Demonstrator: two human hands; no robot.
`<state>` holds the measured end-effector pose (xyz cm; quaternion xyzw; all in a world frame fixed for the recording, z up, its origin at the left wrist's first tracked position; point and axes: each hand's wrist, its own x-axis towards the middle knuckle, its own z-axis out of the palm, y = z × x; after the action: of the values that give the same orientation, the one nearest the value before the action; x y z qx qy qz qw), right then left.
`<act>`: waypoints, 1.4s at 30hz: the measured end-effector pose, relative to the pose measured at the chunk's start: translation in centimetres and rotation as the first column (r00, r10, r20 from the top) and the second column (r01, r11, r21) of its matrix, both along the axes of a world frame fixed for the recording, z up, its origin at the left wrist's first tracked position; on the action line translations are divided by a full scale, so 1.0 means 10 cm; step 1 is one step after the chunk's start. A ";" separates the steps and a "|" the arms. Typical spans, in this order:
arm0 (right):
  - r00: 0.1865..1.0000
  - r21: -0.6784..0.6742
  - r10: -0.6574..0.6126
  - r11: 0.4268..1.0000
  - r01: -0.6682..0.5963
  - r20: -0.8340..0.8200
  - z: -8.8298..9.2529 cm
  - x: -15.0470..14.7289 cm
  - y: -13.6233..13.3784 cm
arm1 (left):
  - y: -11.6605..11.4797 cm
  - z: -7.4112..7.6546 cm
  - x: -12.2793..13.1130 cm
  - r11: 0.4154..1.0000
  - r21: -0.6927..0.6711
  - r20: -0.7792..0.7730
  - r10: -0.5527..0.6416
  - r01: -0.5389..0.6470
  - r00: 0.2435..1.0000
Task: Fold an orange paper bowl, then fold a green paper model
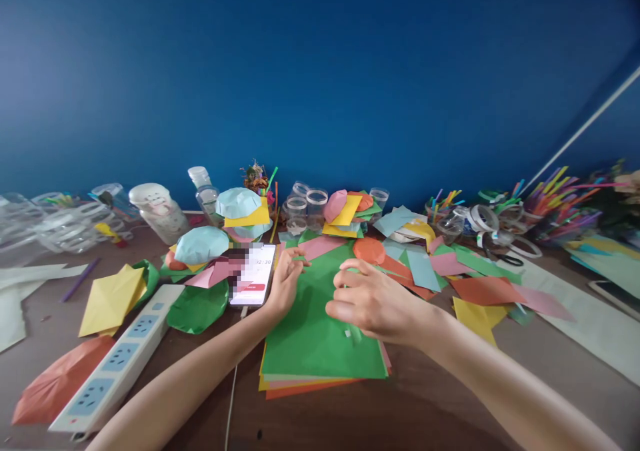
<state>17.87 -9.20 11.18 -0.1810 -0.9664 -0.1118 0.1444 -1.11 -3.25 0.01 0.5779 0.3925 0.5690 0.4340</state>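
Observation:
A stack of coloured paper (325, 354), green sheet on top and yellow, orange and pink edges below, lies in front of me. My left hand (286, 281) is at the stack's left side, beside a phone (255, 281) with a lit screen. Its fingers are bent together, and whatever they might hold does not show. Over the right part of the green sheet, my right hand (367, 301) has its fingers curled in. I cannot make out what is between them. Small whitish bits (349, 333) show on the green just below that hand.
At left are a power strip (120, 358), a green folded paper piece (197, 306) and yellow paper (113, 298). Clear plastic cups (316, 204) stand along the blue wall. Loose coloured paper (487, 291), rolls of tape (484, 218) and bundles of coloured sticks (555, 194) are at right.

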 end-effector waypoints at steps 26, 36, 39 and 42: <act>0.995 -0.320 0.095 0.942 -0.099 -0.028 -0.81 -0.42 0.07 | 0.05 -0.20 -0.04 0.994 0.105 -0.354 0.046 -0.009 0.934; 0.520 -0.487 -0.816 0.572 0.660 -0.254 -1.10 0.55 0.36 | -0.25 -0.15 0.07 0.837 0.375 -0.883 0.192 0.398 0.429; 0.476 -0.568 -0.837 0.537 0.624 -0.269 -1.19 0.62 0.38 | -0.30 -0.18 0.12 0.822 0.380 -0.912 0.255 0.425 0.322; 0.460 -0.611 -0.824 0.558 0.562 -0.329 -1.21 0.57 0.39 | -0.31 -0.21 0.14 0.825 0.381 -0.920 0.294 0.417 0.258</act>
<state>23.53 -5.31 -0.97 -0.6199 -0.7033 0.1089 0.3306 0.31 -6.38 -2.04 0.9151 0.3623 0.1651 -0.0637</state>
